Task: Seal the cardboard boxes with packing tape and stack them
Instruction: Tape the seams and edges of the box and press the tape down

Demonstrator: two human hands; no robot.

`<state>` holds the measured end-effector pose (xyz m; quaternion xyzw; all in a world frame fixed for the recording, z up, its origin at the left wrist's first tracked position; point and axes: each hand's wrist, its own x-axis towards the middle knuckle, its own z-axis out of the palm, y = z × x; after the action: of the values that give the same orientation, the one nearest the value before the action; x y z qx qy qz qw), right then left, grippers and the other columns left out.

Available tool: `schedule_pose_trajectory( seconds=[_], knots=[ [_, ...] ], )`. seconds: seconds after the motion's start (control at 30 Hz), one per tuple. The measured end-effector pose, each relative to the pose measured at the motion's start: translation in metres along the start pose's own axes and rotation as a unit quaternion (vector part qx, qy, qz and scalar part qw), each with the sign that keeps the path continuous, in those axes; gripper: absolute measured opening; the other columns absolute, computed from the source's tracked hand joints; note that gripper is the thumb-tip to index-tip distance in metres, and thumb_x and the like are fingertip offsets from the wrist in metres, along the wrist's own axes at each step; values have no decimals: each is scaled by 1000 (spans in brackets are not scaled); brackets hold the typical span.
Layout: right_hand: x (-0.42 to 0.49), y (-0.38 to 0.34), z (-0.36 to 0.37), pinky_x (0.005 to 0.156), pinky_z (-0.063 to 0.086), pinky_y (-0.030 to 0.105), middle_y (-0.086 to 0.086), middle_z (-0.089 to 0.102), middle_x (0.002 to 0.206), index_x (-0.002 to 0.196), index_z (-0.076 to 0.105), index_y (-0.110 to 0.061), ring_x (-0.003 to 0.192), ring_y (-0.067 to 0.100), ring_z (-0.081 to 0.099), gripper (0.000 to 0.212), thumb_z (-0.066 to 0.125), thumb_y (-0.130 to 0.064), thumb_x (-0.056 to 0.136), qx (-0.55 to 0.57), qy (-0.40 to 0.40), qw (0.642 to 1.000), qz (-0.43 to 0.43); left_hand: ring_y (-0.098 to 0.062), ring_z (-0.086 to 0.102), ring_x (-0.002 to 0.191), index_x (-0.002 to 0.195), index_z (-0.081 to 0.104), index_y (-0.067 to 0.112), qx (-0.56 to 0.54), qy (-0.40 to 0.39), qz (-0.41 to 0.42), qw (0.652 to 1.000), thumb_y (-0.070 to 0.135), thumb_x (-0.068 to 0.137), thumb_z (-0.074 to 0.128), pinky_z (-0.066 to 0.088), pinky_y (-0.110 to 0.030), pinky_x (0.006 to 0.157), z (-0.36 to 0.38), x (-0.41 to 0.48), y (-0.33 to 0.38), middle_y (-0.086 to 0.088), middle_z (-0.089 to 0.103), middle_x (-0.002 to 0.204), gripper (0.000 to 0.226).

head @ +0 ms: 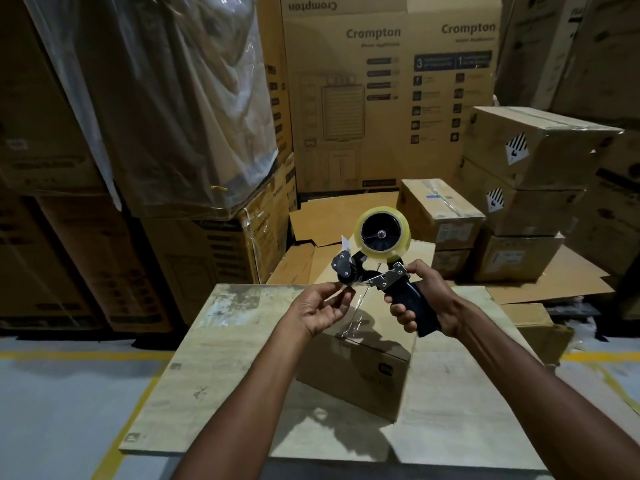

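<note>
A tape dispenser (374,261) with a roll of clear tape (382,233) is held up over a small cardboard box (360,368) that stands on a flat wooden board (221,368). My right hand (420,303) grips the dispenser's dark handle. My left hand (320,308) pinches the loose end of the tape at the dispenser's mouth. A strip of clear tape runs down from there to the box top. Taped boxes (530,161) are stacked at the right.
Large printed cartons (388,98) and a plastic-wrapped load (173,98) wall in the back and left. Flattened cardboard (332,216) lies on the floor behind the board. More small boxes (440,213) sit at the right. Yellow floor lines (131,417) run beside the board.
</note>
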<state>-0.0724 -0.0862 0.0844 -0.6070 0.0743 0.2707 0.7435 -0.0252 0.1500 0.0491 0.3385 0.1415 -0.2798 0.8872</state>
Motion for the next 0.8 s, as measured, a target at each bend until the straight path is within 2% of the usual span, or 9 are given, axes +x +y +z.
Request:
schedule_pose_trajectory(
  seconds=[0.07, 0.2, 0.3, 0.43, 0.5, 0.57, 0.63, 0.7, 0.8],
  knots=[
    [1, 1, 0, 49, 33, 29, 9, 46, 73, 93, 56, -2, 55, 19, 37, 61, 43, -61, 85, -2, 2, 1000, 1, -36, 72, 66, 95, 59, -6, 5, -5, 8, 1000, -6, 95, 54, 62, -35, 54, -2, -1, 0, -31, 70, 88, 5],
    [1, 1, 2, 48, 33, 29, 9, 45, 73, 94, 55, -3, 55, 19, 36, 60, 42, -61, 86, -5, 3, 1000, -3, -40, 74, 72, 96, 58, 0, -2, -14, 18, 1000, -5, 97, 45, 62, -35, 54, -7, -4, -3, -32, 66, 101, 14],
    [0, 1, 2, 49, 33, 30, 10, 46, 73, 95, 55, -2, 55, 19, 37, 61, 41, -61, 87, -16, 4, 1000, -3, -39, 74, 74, 101, 58, 4, -3, -24, 25, 999, -1, 98, 39, 59, -32, 50, -10, -5, -4, -30, 70, 94, 20],
    [1, 0, 2, 50, 33, 31, 10, 47, 72, 95, 56, -2, 55, 20, 37, 62, 41, -62, 87, -37, 8, 999, 0, -38, 71, 72, 96, 59, -4, 59, -23, 19, 998, 19, 97, 38, 54, -29, 49, -14, -7, -3, -29, 71, 91, 31],
    [1, -1, 2, 51, 32, 31, 11, 47, 72, 94, 57, -2, 56, 20, 37, 63, 43, -62, 86, -47, 9, 999, 2, -36, 70, 70, 92, 54, 0, 92, -18, 22, 995, 28, 99, 40, 51, -27, 47, -15, -7, -2, -29, 70, 92, 31],
    [3, 0, 1, 52, 33, 32, 11, 47, 73, 94, 57, -1, 56, 21, 37, 64, 43, -63, 86, -56, 9, 998, 2, -33, 69, 67, 96, 49, 4, 132, -2, 26, 991, 32, 100, 47, 48, -25, 44, -12, -6, 0, -30, 68, 97, 29],
    [5, 1, 1, 53, 33, 32, 11, 48, 73, 93, 57, -1, 56, 21, 38, 64, 42, -64, 87, -68, 7, 998, 1, -29, 67, 63, 102, 49, 5, 172, 18, 32, 984, 30, 98, 56, 45, -23, 41, -10, -6, 0, -28, 68, 94, 27],
    [7, 1, 1, 53, 33, 32, 11, 48, 73, 93, 58, -1, 56, 21, 38, 66, 41, -64, 89, -76, 5, 997, 0, -26, 66, 58, 104, 52, 4, 193, 38, 42, 980, 24, 94, 60, 42, -22, 39, -8, -5, 0, -23, 70, 83, 24],
    [10, 3, -1, 53, 35, 31, 12, 49, 73, 94, 59, 0, 56, 21, 40, 67, 42, -65, 89, -80, 4, 997, -6, -22, 63, 54, 98, 56, 3, 187, 71, 72, 977, 10, 89, 50, 39, -20, 40, -7, -4, -2, -17, 70, 77, 13]
  ],
)
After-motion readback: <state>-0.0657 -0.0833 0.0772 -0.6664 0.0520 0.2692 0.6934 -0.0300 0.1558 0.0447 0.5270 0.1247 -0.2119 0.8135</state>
